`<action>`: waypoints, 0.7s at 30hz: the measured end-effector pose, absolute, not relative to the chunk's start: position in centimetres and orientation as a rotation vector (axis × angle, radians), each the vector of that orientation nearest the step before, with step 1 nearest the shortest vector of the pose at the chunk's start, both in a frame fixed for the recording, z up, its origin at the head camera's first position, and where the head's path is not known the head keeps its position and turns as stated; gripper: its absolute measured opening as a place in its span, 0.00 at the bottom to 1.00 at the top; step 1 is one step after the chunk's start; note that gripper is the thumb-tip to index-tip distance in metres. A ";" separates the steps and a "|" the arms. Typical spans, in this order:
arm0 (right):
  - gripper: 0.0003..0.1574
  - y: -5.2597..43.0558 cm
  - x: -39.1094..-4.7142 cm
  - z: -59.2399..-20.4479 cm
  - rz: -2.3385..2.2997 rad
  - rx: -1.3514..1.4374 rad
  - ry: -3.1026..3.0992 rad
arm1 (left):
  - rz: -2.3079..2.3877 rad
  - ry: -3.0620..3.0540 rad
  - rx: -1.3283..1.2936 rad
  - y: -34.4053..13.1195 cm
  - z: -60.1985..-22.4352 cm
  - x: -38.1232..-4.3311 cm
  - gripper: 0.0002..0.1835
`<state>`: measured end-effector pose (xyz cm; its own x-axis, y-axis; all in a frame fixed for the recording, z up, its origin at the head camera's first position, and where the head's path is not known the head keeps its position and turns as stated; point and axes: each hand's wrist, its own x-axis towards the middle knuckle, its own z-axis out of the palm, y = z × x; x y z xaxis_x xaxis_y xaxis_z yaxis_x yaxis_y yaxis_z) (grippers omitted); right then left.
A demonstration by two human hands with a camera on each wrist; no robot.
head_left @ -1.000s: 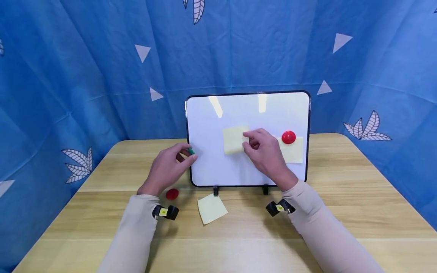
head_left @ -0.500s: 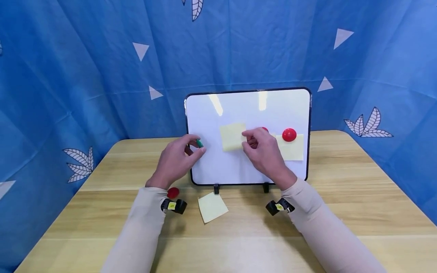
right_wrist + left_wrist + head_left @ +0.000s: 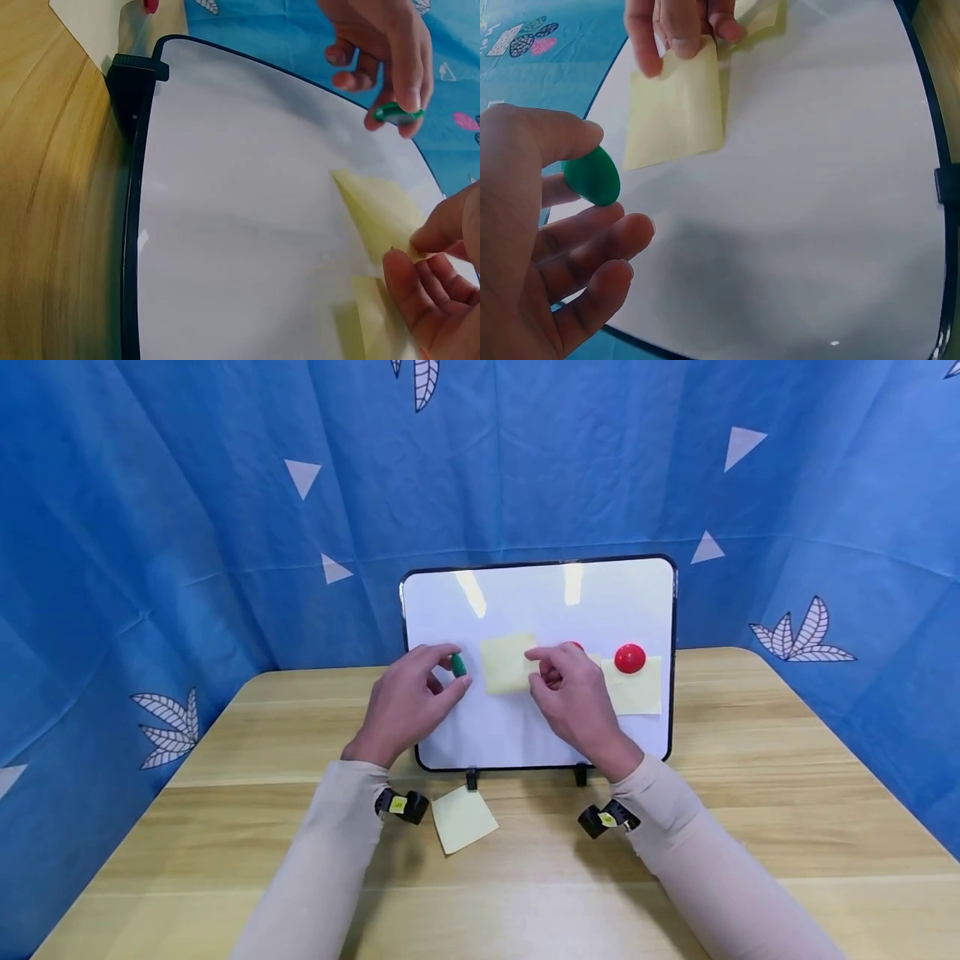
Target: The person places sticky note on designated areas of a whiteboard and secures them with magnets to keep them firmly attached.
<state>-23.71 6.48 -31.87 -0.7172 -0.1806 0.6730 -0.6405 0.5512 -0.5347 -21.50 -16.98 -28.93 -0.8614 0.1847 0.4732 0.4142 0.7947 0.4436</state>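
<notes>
Between thumb and fingers, my left hand [image 3: 408, 702] pinches a green round magnet [image 3: 594, 176] at the left part of the whiteboard [image 3: 487, 735]. A yellow sticky note [image 3: 506, 664] is pinched at its right edge by my right hand [image 3: 577, 697], in front of the board's middle. In the right wrist view that note [image 3: 375, 210] stands at an angle to the board. The green magnet is just left of the note, apart from it. Beside the right hand, a red magnet [image 3: 630, 658] sits over the top of another note [image 3: 637, 693].
A second red magnet [image 3: 575, 645] on the board is mostly hidden behind the right hand. One loose sticky note [image 3: 463, 820] lies on the wooden table [image 3: 525, 910] before the board's black feet [image 3: 472, 778]. A blue curtain [image 3: 525, 468] hangs behind.
My left hand has moved right and slightly up with the green magnet, closer to the sticky note. Its wrist now covers the red magnet on the table. The right hand stays nearly in place.
</notes>
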 end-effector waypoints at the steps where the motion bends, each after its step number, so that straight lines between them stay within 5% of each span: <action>1: 0.15 6.5 -23.7 -31.9 1.086 0.658 -2.230 | -0.763 -2.567 -0.462 -16.8 -28.9 -21.6 0.25; 21: 0.17 6.5 -23.6 -32.0 1.044 0.587 -2.263 | -0.444 -2.497 -0.553 -13.9 -27.7 -22.6 0.27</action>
<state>-23.57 6.47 -32.04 -0.7393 -0.1480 0.6569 -0.5959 0.5980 -0.5359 -22.61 -13.92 -27.70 -0.7703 0.2911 0.5673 0.4689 0.8615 0.1947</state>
